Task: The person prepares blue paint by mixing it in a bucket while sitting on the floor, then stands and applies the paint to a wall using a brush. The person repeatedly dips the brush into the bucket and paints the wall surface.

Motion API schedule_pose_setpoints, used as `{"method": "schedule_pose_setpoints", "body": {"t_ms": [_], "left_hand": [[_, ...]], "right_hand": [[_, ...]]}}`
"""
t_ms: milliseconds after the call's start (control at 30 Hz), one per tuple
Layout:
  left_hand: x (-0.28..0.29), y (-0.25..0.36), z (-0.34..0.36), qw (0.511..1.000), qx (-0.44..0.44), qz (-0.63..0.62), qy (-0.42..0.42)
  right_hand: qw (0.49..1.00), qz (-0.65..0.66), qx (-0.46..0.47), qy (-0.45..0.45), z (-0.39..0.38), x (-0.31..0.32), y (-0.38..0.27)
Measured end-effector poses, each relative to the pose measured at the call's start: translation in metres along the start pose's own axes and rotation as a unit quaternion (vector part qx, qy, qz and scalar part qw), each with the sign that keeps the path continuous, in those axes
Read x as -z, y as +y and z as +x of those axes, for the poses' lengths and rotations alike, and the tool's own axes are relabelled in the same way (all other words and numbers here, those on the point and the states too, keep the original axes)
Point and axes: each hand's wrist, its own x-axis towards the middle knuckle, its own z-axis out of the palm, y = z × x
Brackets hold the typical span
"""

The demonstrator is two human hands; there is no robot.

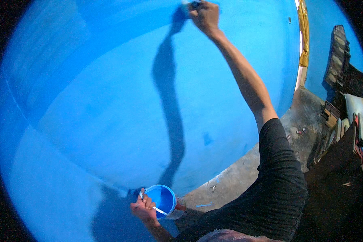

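Note:
My left hand (143, 207) is closed around the white handle (160, 211) of a paint bucket (178, 205), low and near me. Blue paint (158, 198) shows inside the bucket, and its inner wall is coated blue. With my arm stretched far up, my right hand (206, 18) grips a paintbrush (187, 5) at the blue wall (121, 101). Fingers hide most of the brush, so its bristles are hard to make out. Darker blue streaks spread over the wall to the left of the brush.
A corner line runs down the wall at left. Grey floor (226, 177) lies below, with small scraps and a blue streak. At right, boards and debris (336, 121) lean by another blue wall, near a yellow cloth strip (304, 36). My arm's shadow falls on the wall.

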Motion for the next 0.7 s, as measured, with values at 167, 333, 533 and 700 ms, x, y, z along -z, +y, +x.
{"method": "schedule_pose_setpoints", "body": {"t_ms": [167, 333, 533, 700], "left_hand": [[0.052, 0.018, -0.014, 0.997, -0.004, -0.059, -0.055], [0.037, 0.001, 0.013, 0.993, 0.029, -0.083, -0.077], [-0.011, 0.007, -0.026, 0.993, 0.001, -0.117, -0.013], [-0.023, -0.001, -0.031, 0.998, -0.023, -0.053, 0.016]], "right_hand": [[0.899, 0.335, -0.258, -0.111, -0.008, 0.016, -0.066], [0.901, 0.288, -0.324, -0.009, 0.023, 0.072, 0.137], [0.96, -0.205, -0.191, 0.027, -0.001, 0.1, 0.205], [0.995, -0.093, -0.031, 0.002, 0.012, 0.052, 0.089]]}}
